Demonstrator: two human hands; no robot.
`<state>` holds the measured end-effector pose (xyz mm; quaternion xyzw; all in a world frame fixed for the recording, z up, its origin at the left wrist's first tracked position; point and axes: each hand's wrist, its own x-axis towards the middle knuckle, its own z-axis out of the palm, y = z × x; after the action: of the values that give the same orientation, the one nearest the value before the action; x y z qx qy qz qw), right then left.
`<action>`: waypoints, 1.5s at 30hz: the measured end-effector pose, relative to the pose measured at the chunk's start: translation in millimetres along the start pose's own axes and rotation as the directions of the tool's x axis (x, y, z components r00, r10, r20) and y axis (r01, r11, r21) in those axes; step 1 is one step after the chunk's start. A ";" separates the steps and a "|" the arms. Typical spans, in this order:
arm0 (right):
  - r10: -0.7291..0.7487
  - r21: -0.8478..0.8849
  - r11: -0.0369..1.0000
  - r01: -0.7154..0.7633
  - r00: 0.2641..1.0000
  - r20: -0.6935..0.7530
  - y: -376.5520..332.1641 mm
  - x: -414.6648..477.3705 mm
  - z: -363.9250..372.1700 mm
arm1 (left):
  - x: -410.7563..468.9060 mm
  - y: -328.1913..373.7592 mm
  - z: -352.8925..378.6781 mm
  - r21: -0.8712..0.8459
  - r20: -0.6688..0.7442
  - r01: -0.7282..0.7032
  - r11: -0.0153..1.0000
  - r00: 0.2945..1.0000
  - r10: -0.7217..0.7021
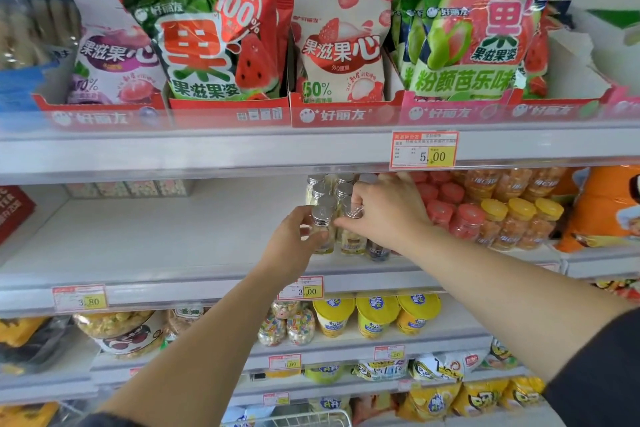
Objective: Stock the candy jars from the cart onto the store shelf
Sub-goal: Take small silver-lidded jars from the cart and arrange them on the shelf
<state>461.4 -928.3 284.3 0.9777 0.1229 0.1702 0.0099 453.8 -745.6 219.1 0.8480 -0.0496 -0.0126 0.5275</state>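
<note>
Reaching up with both bare arms to the white metal middle shelf [156, 236]. In the left hand [294, 241], fingers and thumb curled round its body: one small clear candy jar with a silver screw cap [320, 229], upright, at the front of the row; resting on the board or just above it, cannot tell.

Under the right hand [386, 211], thumb and fingers bent down onto its silver cap: a second jar of the same kind [351, 241], just beside the first, on its right. Behind these two, in two files running back: more silver caps [327, 201], about seven countable, so about nine jars in all; behind the right hand, cannot tell. Below the right wrist: one jar with a dark blue label [378, 250].

Right of that hand: about six pink-capped clear jars [467, 217]. Next along the front edge: three yellow-capped jars of orange sweets [521, 210]. Far right: one large orange bag [606, 208].

On the top shelf, in red cardboard trays [228, 113], four kinds of fruit gummy bag: purple [114, 55], watermelon red [207, 35], strawberry white [341, 35], guava green [478, 35].

Plainly readable on the shelf edges: three price tags, 5.00 [424, 149], 3.80 [79, 298], 3.00 [300, 288].

One shelf down: three yellow-lidded tubs [377, 317]. At the bottom edge of the view: the white wire rim of the cart [304, 419].
</note>
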 end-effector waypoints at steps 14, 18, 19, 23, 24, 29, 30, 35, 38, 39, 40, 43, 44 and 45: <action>-0.039 -0.075 0.996 0.042 0.998 0.042 0.9 -4.6 5.6 | -2.1 1.0 5.2 0.048 0.016 -0.019 0.999 1.000 0.018; -0.130 -0.089 0.986 0.138 0.988 0.087 7.0 -7.3 -1.2 | -0.2 -0.2 2.9 0.067 0.016 -0.029 0.997 0.999 0.028; -0.151 -0.096 0.982 0.162 0.982 0.112 8.9 -8.2 -1.5 | -0.1 -2.4 2.4 0.074 0.010 -0.030 0.997 1.000 0.029; -0.182 -0.095 0.975 0.201 0.967 0.178 10.9 -7.9 2.1 | -2.1 -3.9 0.4 0.158 0.011 -0.055 0.986 0.998 0.054; -0.187 -0.103 0.973 0.207 0.967 0.174 10.3 -6.9 3.2 | -2.4 -3.0 0.1 0.179 0.014 -0.059 0.982 0.998 0.058; -0.173 -0.163 0.967 0.195 0.975 0.136 7.6 -5.4 5.6 | -2.3 -0.7 2.4 0.222 -0.003 -0.069 0.973 0.997 0.071; -0.167 -0.172 0.967 0.189 0.977 0.135 7.1 -4.9 6.2 | -2.5 -0.2 2.8 0.220 -0.005 -0.067 0.973 0.998 0.070; -0.138 -0.174 0.972 0.158 0.983 0.123 3.8 -2.4 8.1 | -2.5 -0.5 3.3 0.221 -0.014 -0.071 0.973 0.997 0.076; -0.151 -0.146 0.975 0.166 0.983 0.106 2.5 -5.8 11.1 | -3.1 -1.1 2.5 0.230 -0.017 -0.071 0.971 0.997 0.077; -0.161 -0.142 0.974 0.175 0.982 0.103 2.4 -6.7 12.4 | -3.2 -1.7 2.3 0.231 -0.016 -0.072 0.970 0.997 0.078; -0.167 -0.138 0.974 0.180 0.981 0.101 2.4 -7.0 13.4 | -3.3 -1.9 2.1 0.233 -0.013 -0.071 0.970 0.997 0.076; -0.170 -0.128 0.975 0.181 0.981 0.095 2.3 -6.2 14.6 | -2.2 -3.0 3.1 0.253 0.003 -0.064 0.965 0.998 0.065; -0.171 -0.131 0.974 0.183 0.981 0.097 1.8 -5.7 14.7 | -1.8 -3.2 3.7 0.260 0.007 -0.063 0.964 0.998 0.063; -0.171 -0.135 0.974 0.184 0.980 0.098 1.3 -5.4 15.1 | -1.5 -3.3 4.5 0.265 0.009 -0.062 0.962 0.998 0.062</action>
<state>461.8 -930.6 268.4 0.9659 0.1967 0.1351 0.1005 452.2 -748.0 214.1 0.9089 -0.0774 0.0104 0.4097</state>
